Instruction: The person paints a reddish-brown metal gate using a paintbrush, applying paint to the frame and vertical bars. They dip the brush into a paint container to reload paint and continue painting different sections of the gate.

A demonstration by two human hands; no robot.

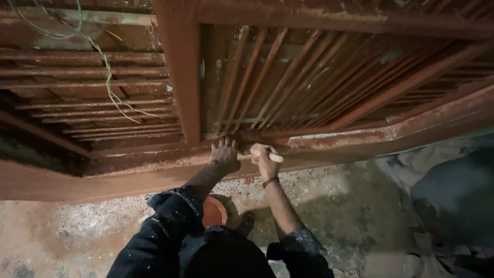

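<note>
My right hand [265,160] is closed around the pale wooden handle of a paintbrush [275,156], held against the bottom rail of a reddish-brown wooden window frame [329,140]. My left hand [225,154] rests flat with spread fingers on the same rail, just left of the brush. Thin metal bars [267,77] painted the same red-brown run up from the rail. A wristband circles my right wrist. Both sleeves are dark and speckled with paint.
A round orange-red paint container [213,211] sits on the speckled floor [77,231] below my arms. A thick vertical post [180,72] divides the frame. Loose wires [105,72] hang at upper left. Crumpled cloth [442,180] lies at the right.
</note>
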